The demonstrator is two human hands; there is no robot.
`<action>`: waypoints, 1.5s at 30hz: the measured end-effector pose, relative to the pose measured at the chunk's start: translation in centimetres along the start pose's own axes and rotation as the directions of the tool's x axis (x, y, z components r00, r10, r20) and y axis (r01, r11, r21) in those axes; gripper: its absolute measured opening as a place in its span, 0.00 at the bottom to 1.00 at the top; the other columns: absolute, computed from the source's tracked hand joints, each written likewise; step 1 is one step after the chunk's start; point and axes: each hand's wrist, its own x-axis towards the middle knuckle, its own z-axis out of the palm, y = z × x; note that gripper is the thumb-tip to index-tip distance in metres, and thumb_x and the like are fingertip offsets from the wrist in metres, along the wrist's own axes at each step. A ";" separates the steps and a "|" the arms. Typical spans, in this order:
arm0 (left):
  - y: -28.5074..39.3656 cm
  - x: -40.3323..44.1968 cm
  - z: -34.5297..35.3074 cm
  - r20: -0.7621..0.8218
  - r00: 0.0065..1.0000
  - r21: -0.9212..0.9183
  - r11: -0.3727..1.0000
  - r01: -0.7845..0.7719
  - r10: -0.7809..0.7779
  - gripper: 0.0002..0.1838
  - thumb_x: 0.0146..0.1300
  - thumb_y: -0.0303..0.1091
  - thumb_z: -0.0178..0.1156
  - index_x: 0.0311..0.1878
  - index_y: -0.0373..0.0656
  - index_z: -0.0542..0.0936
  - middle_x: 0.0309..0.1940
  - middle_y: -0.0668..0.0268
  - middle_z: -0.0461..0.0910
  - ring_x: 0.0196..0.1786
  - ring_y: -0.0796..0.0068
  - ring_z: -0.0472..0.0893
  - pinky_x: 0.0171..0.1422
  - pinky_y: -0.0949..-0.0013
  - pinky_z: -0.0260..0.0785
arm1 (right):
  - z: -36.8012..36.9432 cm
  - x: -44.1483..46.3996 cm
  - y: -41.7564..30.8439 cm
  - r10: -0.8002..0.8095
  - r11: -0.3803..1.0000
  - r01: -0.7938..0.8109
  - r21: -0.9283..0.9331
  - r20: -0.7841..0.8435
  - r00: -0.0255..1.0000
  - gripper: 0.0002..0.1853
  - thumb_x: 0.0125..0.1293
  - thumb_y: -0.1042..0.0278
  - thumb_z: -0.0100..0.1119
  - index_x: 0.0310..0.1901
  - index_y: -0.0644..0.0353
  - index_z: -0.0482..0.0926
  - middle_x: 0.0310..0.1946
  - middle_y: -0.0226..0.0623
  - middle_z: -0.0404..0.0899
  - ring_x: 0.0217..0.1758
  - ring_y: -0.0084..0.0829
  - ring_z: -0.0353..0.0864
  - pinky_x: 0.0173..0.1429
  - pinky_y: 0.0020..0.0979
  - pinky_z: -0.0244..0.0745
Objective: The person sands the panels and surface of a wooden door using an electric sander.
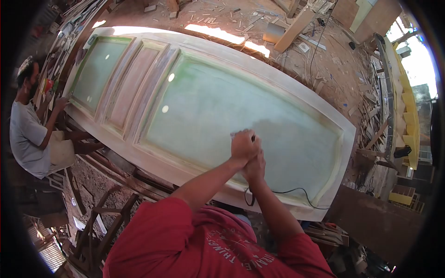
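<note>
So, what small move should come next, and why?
Probably ease the black cord aside: it lies over the pale frame beside the right forearm, and with the left hand and right hand close together over the green panel, it could snag.

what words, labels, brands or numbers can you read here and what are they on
"THINGS": on the red shirt.
"STRA...": on the same shirt, beside it; the remaining letters are unclear.
The small marks between these words are too blurred to read.
I can read no other text.
</note>
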 end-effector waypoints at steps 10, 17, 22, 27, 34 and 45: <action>-2.8 -0.8 -4.4 -0.020 0.998 -0.021 0.998 0.061 -0.062 0.14 0.70 0.42 0.63 0.35 0.40 0.82 0.38 0.52 0.85 0.46 0.43 0.85 0.53 0.45 0.78 | 1.4 -0.4 -4.7 -0.053 0.997 0.050 0.057 0.050 0.997 0.42 0.63 0.57 0.79 0.74 0.60 0.70 0.64 0.48 0.78 0.67 0.57 0.76 0.68 0.53 0.78; -5.7 10.3 -8.3 -0.089 0.993 0.011 0.996 0.084 -0.083 0.17 0.72 0.44 0.62 0.35 0.39 0.85 0.37 0.48 0.86 0.43 0.40 0.86 0.51 0.43 0.78 | 3.8 9.9 -10.1 -0.133 0.991 0.133 0.007 0.007 0.991 0.41 0.62 0.60 0.79 0.74 0.61 0.69 0.64 0.48 0.78 0.68 0.56 0.77 0.66 0.53 0.80; -7.0 18.0 -10.6 -0.089 0.990 0.004 0.994 0.106 -0.105 0.18 0.70 0.46 0.63 0.33 0.39 0.85 0.33 0.46 0.87 0.39 0.38 0.87 0.48 0.42 0.80 | 4.7 16.9 -13.7 -0.159 0.986 0.161 0.034 -0.061 0.985 0.40 0.63 0.60 0.78 0.73 0.63 0.69 0.64 0.52 0.79 0.69 0.59 0.78 0.68 0.54 0.81; -7.5 23.0 -11.3 -0.150 0.982 -0.003 0.994 0.112 -0.111 0.20 0.69 0.47 0.62 0.32 0.38 0.85 0.31 0.45 0.86 0.37 0.38 0.87 0.47 0.42 0.80 | 5.2 22.5 -14.1 -0.145 0.989 0.145 0.023 0.005 0.989 0.38 0.64 0.57 0.77 0.70 0.64 0.71 0.62 0.52 0.80 0.66 0.59 0.81 0.68 0.54 0.81; -6.6 19.7 -9.4 -0.187 0.980 0.012 0.997 0.074 -0.070 0.18 0.70 0.45 0.62 0.32 0.39 0.85 0.32 0.46 0.86 0.38 0.39 0.87 0.48 0.43 0.80 | 4.0 19.4 -12.0 -0.222 0.975 0.222 -0.003 -0.010 0.975 0.38 0.62 0.59 0.78 0.71 0.60 0.72 0.64 0.47 0.79 0.68 0.56 0.78 0.68 0.52 0.81; -0.8 3.2 -1.4 -0.031 0.998 -0.017 0.998 0.056 -0.057 0.16 0.70 0.43 0.61 0.35 0.39 0.84 0.39 0.49 0.87 0.48 0.42 0.85 0.54 0.43 0.78 | 0.2 3.6 -1.0 -0.121 0.991 0.123 -0.061 0.029 0.992 0.43 0.63 0.57 0.78 0.77 0.58 0.69 0.70 0.47 0.76 0.69 0.57 0.76 0.69 0.54 0.78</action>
